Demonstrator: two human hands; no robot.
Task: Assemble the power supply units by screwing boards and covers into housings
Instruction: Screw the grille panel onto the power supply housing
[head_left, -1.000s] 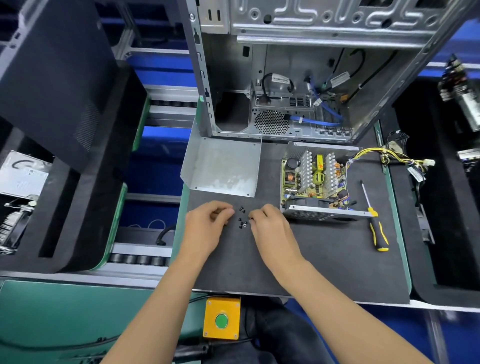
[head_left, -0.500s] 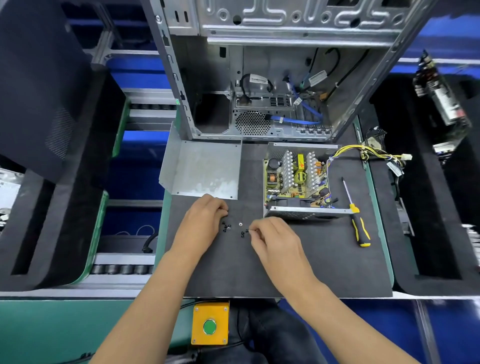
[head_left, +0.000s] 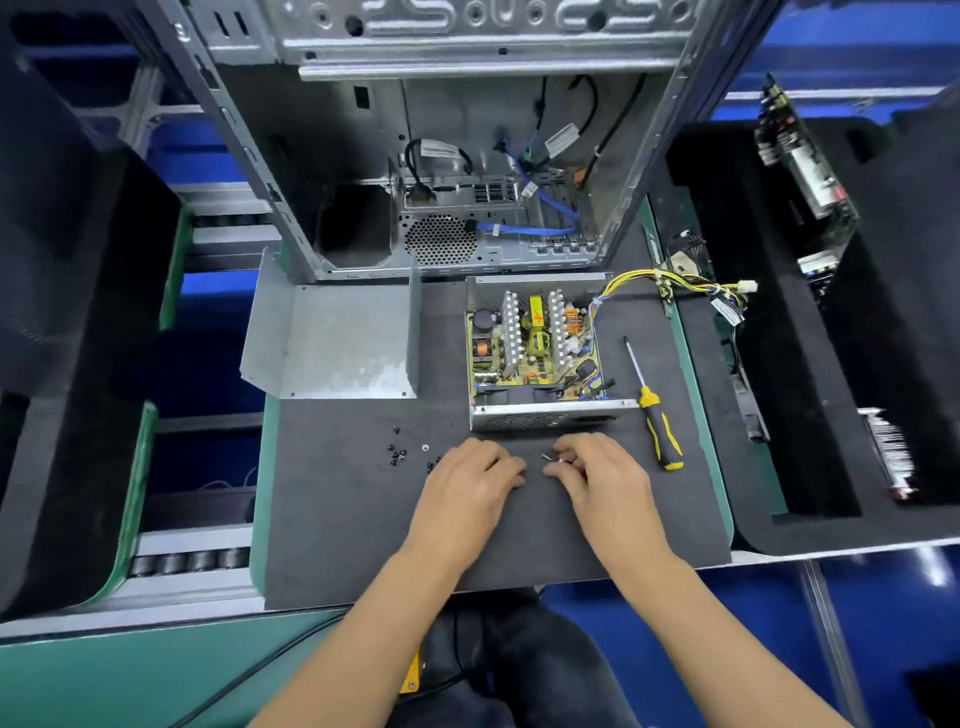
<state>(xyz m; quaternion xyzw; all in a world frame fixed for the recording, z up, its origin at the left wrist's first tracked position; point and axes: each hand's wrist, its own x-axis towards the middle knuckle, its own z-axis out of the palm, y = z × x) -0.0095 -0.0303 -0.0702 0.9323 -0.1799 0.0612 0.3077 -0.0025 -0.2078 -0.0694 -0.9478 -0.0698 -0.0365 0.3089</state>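
Both hands have slid right of the loose screws (head_left: 397, 454) on the mat (head_left: 363, 519); left hand (head_left: 467, 480) curled, palm down, empty; right hand (head_left: 602, 480) pinches a small screw (head_left: 550, 458), near the housing (head_left: 540, 353) toward the far edge

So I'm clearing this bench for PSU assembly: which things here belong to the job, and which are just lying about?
Belongs to the job:
- open power supply housing with board
- metal cover
- loose screws
- small part pinched in right hand
- screwdriver
- left hand, on the mat

Lying about:
- computer case
- black foam trays
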